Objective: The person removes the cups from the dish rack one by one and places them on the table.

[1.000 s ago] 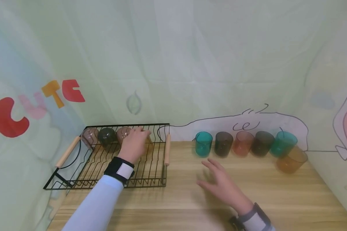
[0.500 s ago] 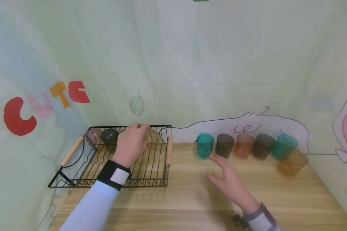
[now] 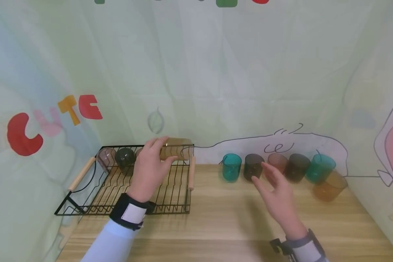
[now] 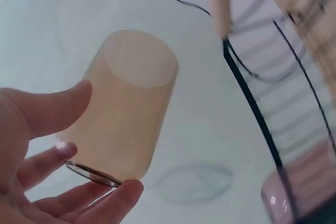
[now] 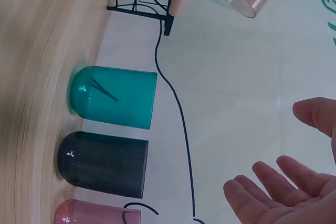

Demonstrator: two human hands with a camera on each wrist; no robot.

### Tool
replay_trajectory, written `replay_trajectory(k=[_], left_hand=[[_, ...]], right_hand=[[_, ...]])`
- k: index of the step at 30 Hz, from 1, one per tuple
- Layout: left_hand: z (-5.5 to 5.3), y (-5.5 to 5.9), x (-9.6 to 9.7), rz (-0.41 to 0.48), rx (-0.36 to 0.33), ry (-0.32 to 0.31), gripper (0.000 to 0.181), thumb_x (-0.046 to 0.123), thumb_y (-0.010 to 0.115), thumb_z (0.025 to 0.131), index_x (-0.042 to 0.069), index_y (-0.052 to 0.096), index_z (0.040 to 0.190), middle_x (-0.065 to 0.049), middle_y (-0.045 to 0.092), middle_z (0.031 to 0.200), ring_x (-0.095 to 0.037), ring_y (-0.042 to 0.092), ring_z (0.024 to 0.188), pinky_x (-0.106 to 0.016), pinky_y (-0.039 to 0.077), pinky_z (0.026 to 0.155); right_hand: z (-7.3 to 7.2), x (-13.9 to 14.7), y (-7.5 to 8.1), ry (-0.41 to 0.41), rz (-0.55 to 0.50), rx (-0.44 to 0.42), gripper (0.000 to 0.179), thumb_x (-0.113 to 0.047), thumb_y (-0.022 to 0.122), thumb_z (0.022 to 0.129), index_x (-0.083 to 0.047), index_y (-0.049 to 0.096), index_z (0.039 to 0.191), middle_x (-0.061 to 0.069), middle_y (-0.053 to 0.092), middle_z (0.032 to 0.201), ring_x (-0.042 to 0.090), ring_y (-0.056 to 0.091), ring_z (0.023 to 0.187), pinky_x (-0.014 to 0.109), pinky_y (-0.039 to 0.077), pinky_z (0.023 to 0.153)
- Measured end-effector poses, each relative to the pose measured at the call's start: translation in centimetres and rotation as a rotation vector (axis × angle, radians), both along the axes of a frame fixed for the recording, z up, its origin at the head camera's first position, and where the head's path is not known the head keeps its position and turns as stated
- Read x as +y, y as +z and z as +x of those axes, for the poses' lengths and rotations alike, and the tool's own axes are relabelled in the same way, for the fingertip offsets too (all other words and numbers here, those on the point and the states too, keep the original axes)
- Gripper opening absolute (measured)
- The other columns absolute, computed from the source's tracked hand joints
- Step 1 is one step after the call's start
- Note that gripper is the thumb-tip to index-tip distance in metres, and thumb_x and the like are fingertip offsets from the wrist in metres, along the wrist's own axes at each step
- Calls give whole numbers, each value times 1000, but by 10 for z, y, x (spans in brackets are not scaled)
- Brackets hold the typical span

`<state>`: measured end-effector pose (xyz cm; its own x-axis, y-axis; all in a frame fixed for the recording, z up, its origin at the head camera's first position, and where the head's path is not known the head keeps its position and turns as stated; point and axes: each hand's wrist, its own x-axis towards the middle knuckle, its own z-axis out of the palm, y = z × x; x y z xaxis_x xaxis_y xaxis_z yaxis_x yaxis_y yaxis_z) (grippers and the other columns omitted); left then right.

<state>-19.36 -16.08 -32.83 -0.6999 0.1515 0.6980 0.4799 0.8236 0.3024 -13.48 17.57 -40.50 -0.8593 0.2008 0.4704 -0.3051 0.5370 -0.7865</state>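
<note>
My left hand (image 3: 150, 168) holds an amber tumbler (image 3: 177, 148) by its base end, thumb on one side and fingers on the other. The tumbler lies tilted over the back right of the black wire rack (image 3: 163, 203), its mouth facing right. In the left wrist view, the amber tumbler (image 4: 123, 114) shows nothing inside. My right hand (image 3: 279, 198) is raised with fingers spread, holding nothing. In the head view it overlaps a pink tumbler (image 3: 277, 162) and is close to a dark grey tumbler (image 3: 253, 168).
Upside down in the rack stand a pink tumbler (image 3: 106, 156), a grey tumbler (image 3: 125, 156) and another pink one mostly behind my left hand. Right of the rack's wooden handle (image 3: 191, 173), the upright row includes teal (image 3: 231, 168), grey (image 3: 297, 168), teal (image 3: 321, 169) and amber tumblers (image 3: 330, 186).
The amber tumbler has risen from the rack in my left hand and tipped over sideways, mouth to the right. My right hand has moved right and slightly up along the tumbler row.
</note>
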Motion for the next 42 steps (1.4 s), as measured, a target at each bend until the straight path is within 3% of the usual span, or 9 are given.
replay_trajectory(k=[2,6,9,12,16,25,32,37,42], left_hand=[[3,-2,4,68,-10,-25,60,26,79,74,12,54,127,-8,55,123,-23,51,111,-39,45,87],[9,-9,15,183,-65,-70,62,29,80,72,12,56,126,-4,57,120,-18,54,105,-31,48,78],[13,-15,25,302,-169,-124,61,31,80,71,17,56,125,-1,58,118,-15,56,98,-26,50,68],[17,-23,36,437,-278,-165,58,33,80,70,24,57,123,3,57,117,-14,57,98,-23,51,67],[23,-33,51,568,-362,-180,56,36,80,70,31,57,120,7,55,115,-14,57,96,-24,51,67],[33,-58,79,780,-461,-266,58,34,80,70,26,55,122,3,56,114,-17,59,97,-27,50,76],[37,-65,97,832,-480,-330,58,35,80,70,23,55,122,0,57,116,-19,59,98,-29,52,71],[40,-65,106,837,-503,-360,58,35,79,71,25,54,123,1,55,119,-18,58,100,-29,52,71],[40,-69,111,839,-513,-386,59,28,78,73,20,53,126,-3,54,122,-24,57,102,-30,52,71]], right_hand=[[1,0,1,1,-26,-6,57,-39,68,83,-15,50,131,-3,51,129,13,47,117,31,40,95],[4,-1,1,-4,-34,-22,56,-41,68,83,-18,50,131,-5,51,129,10,48,116,30,41,94],[4,-2,1,4,-42,-35,56,-42,67,83,-18,51,130,-5,51,129,10,48,116,32,41,93],[4,-5,1,40,-76,-52,56,-42,67,83,-16,51,130,-3,51,129,10,47,117,34,42,93],[5,-11,0,92,-130,-81,59,-42,65,85,-13,48,133,0,51,130,11,46,118,35,42,92],[7,-22,-3,195,-194,-167,65,-42,63,87,-8,41,138,8,49,132,19,48,117,33,41,93],[8,-33,-5,259,-176,-231,68,-44,60,89,-6,37,140,8,45,136,21,44,122,32,40,93],[8,-37,-8,292,-159,-210,62,-44,57,90,-8,41,138,7,46,135,22,45,121,35,40,93],[5,-38,-11,286,-160,-191,59,-46,57,90,-12,44,136,3,49,132,17,47,118,33,41,92]])
